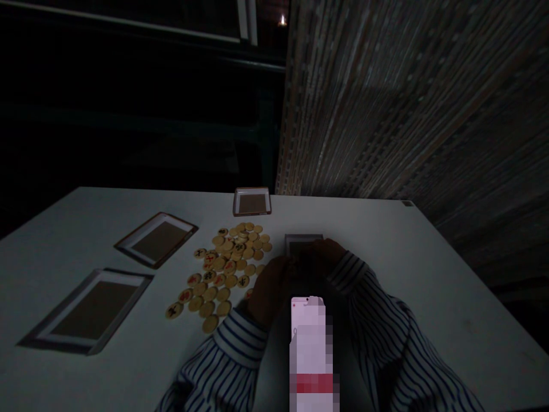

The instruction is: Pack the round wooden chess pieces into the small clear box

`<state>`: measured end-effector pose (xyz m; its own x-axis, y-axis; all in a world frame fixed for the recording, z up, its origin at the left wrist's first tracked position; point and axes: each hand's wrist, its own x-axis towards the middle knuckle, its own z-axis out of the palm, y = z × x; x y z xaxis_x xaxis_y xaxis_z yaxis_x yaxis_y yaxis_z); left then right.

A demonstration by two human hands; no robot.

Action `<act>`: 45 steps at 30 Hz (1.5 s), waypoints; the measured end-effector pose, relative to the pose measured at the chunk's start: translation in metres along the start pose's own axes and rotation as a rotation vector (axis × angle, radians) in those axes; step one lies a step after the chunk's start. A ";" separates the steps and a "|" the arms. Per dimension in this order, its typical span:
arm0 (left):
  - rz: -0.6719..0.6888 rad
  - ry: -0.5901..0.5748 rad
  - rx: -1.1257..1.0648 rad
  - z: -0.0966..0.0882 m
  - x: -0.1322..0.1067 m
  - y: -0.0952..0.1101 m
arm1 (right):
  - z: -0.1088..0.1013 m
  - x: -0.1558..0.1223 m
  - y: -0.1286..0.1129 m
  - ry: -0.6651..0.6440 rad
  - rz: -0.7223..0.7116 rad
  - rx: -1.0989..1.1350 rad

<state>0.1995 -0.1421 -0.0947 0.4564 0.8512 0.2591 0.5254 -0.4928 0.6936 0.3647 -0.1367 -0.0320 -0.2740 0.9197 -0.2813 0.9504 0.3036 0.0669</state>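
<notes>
My left hand (270, 288) and my right hand (323, 257) are close together over the near edge of a small shallow tray (303, 237). Both hands are in deep shadow, so their fingers and anything between them cannot be made out. Just left of my left hand spreads a loose heap of round wooden Chinese chess pieces (231, 252). Some lie with red or black characters up, others show a plain face. Between my forearms is a phone (307, 312) with a bright screen, partly blurred out by large pixels.
More shallow trays stand around the pieces: one at the back (252, 203), one at left (156, 240) and a nearer left one (92, 309). All rest on a white table (433, 297). A string curtain (364, 103) hangs behind at right. The room is very dark.
</notes>
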 end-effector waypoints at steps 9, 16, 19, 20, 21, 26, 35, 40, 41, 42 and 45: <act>-0.002 -0.022 -0.015 0.001 0.000 -0.001 | 0.002 0.001 0.001 0.006 -0.033 0.028; 0.017 0.000 0.000 0.000 0.000 0.000 | 0.003 0.002 0.000 0.023 -0.025 0.021; 0.010 -0.002 0.004 0.001 0.000 -0.001 | 0.002 -0.001 -0.001 0.053 -0.025 0.024; 0.007 -0.005 0.003 0.001 0.000 -0.001 | 0.002 -0.001 -0.001 0.061 -0.025 0.027; 0.003 -0.003 0.000 0.001 0.000 -0.001 | 0.003 -0.001 0.000 0.070 -0.026 0.030; -0.009 -0.006 -0.031 -0.001 0.000 0.001 | 0.006 0.005 -0.001 0.122 -0.040 0.042; -0.011 -0.010 -0.015 -0.001 0.001 0.001 | 0.007 0.009 -0.008 0.097 -0.084 0.097; -0.001 -0.007 -0.007 0.000 0.001 0.000 | 0.007 0.008 -0.007 0.111 -0.113 0.105; 0.005 0.000 -0.008 0.000 0.001 0.000 | 0.007 0.008 -0.007 0.106 -0.114 0.099; 0.010 0.005 -0.007 0.000 0.001 0.000 | 0.007 0.009 -0.007 0.098 -0.114 0.092; 0.020 0.001 -0.002 0.000 0.001 0.000 | 0.006 0.008 -0.005 0.077 -0.096 0.081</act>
<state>0.1997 -0.1413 -0.0940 0.4661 0.8415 0.2732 0.5145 -0.5090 0.6901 0.3583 -0.1323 -0.0402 -0.3714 0.9048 -0.2084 0.9274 0.3725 -0.0353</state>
